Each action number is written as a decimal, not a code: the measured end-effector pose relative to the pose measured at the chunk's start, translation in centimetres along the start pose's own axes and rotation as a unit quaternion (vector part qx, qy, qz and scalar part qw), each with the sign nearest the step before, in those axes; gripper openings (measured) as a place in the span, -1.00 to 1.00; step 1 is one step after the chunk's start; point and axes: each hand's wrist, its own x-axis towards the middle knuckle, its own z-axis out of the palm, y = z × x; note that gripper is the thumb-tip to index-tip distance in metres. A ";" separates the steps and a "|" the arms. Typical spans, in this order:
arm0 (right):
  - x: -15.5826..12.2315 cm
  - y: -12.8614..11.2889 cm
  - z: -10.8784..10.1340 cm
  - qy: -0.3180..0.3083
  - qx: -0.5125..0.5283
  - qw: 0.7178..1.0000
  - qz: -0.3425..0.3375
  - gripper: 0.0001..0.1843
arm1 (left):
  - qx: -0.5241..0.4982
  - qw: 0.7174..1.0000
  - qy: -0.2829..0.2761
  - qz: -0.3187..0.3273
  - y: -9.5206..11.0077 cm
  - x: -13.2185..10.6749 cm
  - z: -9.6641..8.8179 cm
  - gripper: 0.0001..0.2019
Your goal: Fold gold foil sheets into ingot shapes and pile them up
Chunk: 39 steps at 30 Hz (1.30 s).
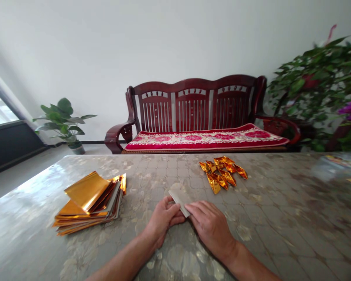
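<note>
A narrow, folded strip of dull grey paper (179,203) is held between both hands, slanted, its far end pointing away and to the left. It is pinched between the thumb and curled fingers of the left hand (165,217). Its near end is touched by the bent fingertips of the right hand (210,221); whether it is gripped there cannot be told, as that thumb is hidden. Both hands are held low over a grey-beige table with a floral, lattice-patterned top (152,175). To the left of the left hand, well apart from it, an uneven stack of shiny gold, grey-backed paper sheets (84,214) is set, its topmost sheets skewed. Beyond the right hand, a cluster of small, pointed, folded gold foil pieces (222,172) is gathered. Far to the right of that hand, a crumpled clear plastic bag (336,166) is seen, blurred.
</note>
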 end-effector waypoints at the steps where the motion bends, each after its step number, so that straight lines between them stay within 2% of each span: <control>1: 0.0 0.2 -0.1 0.012 0.004 1.000 0.003 -0.69 | 0.010 1.000 0.001 0.007 -0.1 0.0 -0.1 -0.53; 5: 0.0 1.1 -0.3 0.040 0.016 0.999 0.028 -0.67 | 0.046 0.993 0.039 0.098 -0.9 0.5 -1.1 -0.42; 8: 0.0 1.5 -0.4 0.033 0.020 0.998 0.059 -0.68 | 0.143 0.971 0.059 0.182 -1.7 1.1 -2.1 -0.46; 10: -0.1 1.6 -0.5 0.027 0.021 0.997 0.074 -0.68 | 0.234 0.939 0.063 0.242 -1.8 1.3 -2.7 -0.57; 12: -0.1 1.7 -0.5 0.025 0.021 0.996 0.082 -0.67 | 0.314 0.893 0.068 0.314 -1.8 1.3 -3.1 -0.67; 16: -0.1 1.7 -0.5 0.028 0.017 0.996 0.088 -0.66 | 0.409 0.800 0.083 0.431 -1.3 1.0 -3.5 -0.67; 19: -0.1 1.7 -0.6 0.023 0.016 0.995 0.098 -0.66 | 0.446 0.762 0.081 0.462 -0.9 0.7 -3.6 -0.67; 24: -0.2 1.9 -0.4 0.014 0.058 0.989 0.136 -0.69 | 0.527 0.713 0.066 0.457 -0.2 0.1 -3.5 -0.89; 26: -0.2 1.7 -0.4 0.011 0.105 0.980 0.169 -0.71 | 0.529 0.707 0.059 0.467 0.2 0.0 -3.5 -0.92; 29: 0.0 1.1 -0.5 -0.017 0.214 0.948 0.236 -0.70 | 0.502 0.719 0.050 0.479 0.7 0.0 -3.5 -0.93; 32: 0.2 0.6 -0.6 -0.046 0.326 0.899 0.289 -0.62 | 0.483 0.756 0.064 0.437 0.9 0.3 -3.5 -0.92; 34: 0.2 0.6 -0.6 -0.047 0.351 0.887 0.297 -0.57 | 0.470 0.786 0.074 0.394 0.8 0.6 -3.6 -0.93; 36: 0.1 0.9 -0.4 -0.033 0.320 0.902 0.289 -0.57 | 0.463 0.802 0.084 0.368 0.6 0.8 -3.8 -0.93; 39: 0.0 1.6 -0.5 0.025 0.216 0.950 0.226 -0.66 | 0.466 0.788 0.079 0.395 0.6 0.9 -4.0 -0.94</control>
